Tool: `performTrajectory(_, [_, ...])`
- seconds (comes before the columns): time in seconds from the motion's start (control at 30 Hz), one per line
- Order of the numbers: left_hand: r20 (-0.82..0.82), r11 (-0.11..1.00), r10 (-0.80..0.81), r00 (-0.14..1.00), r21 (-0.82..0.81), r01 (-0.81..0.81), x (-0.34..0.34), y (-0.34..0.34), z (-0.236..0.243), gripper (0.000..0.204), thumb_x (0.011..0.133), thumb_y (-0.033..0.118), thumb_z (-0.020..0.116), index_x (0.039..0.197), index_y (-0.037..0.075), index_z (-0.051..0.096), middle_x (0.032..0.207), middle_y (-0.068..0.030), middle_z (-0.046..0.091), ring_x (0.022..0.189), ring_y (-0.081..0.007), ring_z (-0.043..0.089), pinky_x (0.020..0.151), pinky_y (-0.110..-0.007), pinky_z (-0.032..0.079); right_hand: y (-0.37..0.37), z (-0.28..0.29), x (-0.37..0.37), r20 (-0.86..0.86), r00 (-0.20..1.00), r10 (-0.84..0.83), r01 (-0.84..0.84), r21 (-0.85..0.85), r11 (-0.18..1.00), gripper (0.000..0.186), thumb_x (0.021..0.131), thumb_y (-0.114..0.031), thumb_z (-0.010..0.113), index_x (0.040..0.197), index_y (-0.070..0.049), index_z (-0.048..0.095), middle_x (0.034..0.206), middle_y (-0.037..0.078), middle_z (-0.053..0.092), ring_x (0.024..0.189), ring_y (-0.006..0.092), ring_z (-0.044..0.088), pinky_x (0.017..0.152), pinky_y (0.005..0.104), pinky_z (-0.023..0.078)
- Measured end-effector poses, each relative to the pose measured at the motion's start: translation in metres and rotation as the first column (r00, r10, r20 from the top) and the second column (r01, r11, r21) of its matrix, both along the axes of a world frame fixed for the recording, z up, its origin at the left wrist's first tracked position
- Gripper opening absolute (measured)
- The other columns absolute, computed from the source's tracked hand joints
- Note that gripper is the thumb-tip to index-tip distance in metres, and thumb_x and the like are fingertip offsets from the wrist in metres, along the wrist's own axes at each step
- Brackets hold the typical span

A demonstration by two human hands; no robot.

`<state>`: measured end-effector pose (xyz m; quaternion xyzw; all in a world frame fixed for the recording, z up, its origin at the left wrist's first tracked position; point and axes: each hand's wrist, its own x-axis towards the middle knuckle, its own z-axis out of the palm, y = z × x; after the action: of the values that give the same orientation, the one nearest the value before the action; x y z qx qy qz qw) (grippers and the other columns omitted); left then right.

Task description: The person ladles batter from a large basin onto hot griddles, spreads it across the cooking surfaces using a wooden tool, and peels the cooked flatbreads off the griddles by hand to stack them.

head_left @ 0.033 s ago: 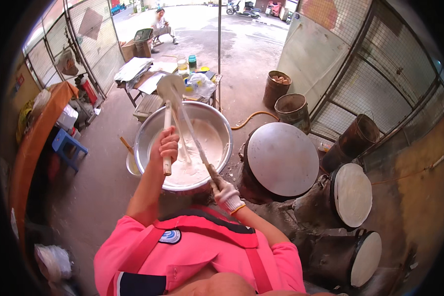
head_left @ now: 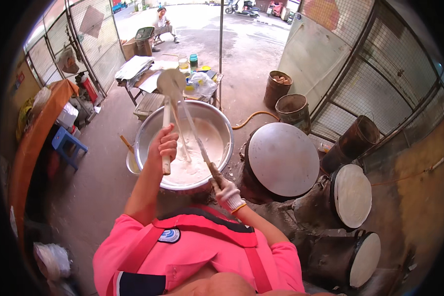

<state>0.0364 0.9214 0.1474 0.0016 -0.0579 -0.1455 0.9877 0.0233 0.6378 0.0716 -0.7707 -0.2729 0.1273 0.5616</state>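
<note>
Grey floor [head_left: 96, 197] surrounded a bowl [head_left: 218, 120]; the right hand [head_left: 227, 193] clenched a stick [head_left: 196, 134], the left hand [head_left: 166, 144] what looked like a ladle [head_left: 171, 81].

Mid-frame I see a round silver metal basin [head_left: 218, 118], pinkish-cream batter [head_left: 213, 140] and a white knitted glove [head_left: 229, 196] edged in yellow; lower centre, a bright pink cloth shirt [head_left: 195, 250]; left, a small blue plastic stool [head_left: 62, 138].

Left fingers [head_left: 168, 144] around a ladle [head_left: 171, 82], gloved right fingers [head_left: 222, 184] around a stick [head_left: 196, 137], basin [head_left: 208, 110] of pale mixture [head_left: 209, 139] below
</note>
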Motion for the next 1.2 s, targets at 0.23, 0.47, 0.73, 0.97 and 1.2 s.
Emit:
performTrajectory(0.23, [0.118,0.715,0.269,0.956,0.640,-0.280,-0.018,0.048,0.066,0.015,0.107,0.019,0.048,0.120,0.017,0.054,0.063,0.0066,0.034,0.039,-0.0021,0.030,0.030,-0.019,0.025,0.040,-0.014,0.016,0.128,0.988,-0.081,0.044,0.264,0.963,0.053,0.098,-0.005,0.059,0.150,-0.004,0.044,0.146,0.017,0.055,0.132,0.0203,0.055,0.103,0.0300,0.046])
performTrajectory(0.47, [0.092,0.612,0.295,0.951,0.746,-0.262,-0.003,0.099,0.015,0.010,0.107,0.022,0.049,0.115,0.016,0.049,0.061,0.0070,0.033,0.040,-0.0019,0.030,0.031,-0.019,0.026,0.076,-0.015,0.001,0.316,0.893,-0.321,0.194,0.373,0.907,0.052,0.101,-0.005,0.051,0.151,0.002,0.039,0.152,0.017,0.048,0.134,0.0207,0.053,0.105,0.0307,0.043])
performTrajectory(0.73, [-0.376,0.924,-0.379,0.845,-0.200,0.326,-0.037,0.152,-0.094,0.025,0.109,0.025,0.037,0.099,0.005,0.049,0.062,0.0022,0.038,0.044,-0.0080,0.036,0.039,-0.026,0.037,0.077,-0.053,-0.025,-0.021,0.863,-0.504,0.489,0.283,0.825,0.045,0.105,-0.019,0.053,0.146,0.000,0.047,0.134,0.016,0.063,0.114,0.0215,0.063,0.092,0.0325,0.050])
performTrajectory(0.97, [-0.164,0.930,-0.299,0.940,0.172,0.325,-0.090,0.170,0.043,0.027,0.111,0.022,0.033,0.127,0.007,0.048,0.066,-0.0002,0.038,0.044,-0.0088,0.038,0.034,-0.026,0.035,0.070,-0.093,-0.040,-0.055,0.762,-0.645,0.631,0.290,0.720,0.030,0.105,-0.034,0.055,0.119,-0.008,0.060,0.083,0.004,0.065,0.056,0.0101,0.055,0.046,0.0250,0.043])
performTrajectory(1.2, [-0.139,0.791,0.036,0.990,0.609,0.056,-0.057,0.183,-0.017,0.012,0.108,0.024,0.044,0.114,0.016,0.051,0.059,0.0068,0.033,0.038,-0.0022,0.029,0.029,-0.020,0.025,0.068,-0.121,-0.062,-0.413,0.749,-0.519,0.646,0.277,0.711,0.027,0.105,-0.037,0.054,0.103,-0.010,0.056,0.071,0.000,0.058,0.045,0.0078,0.047,0.038,0.0234,0.037])
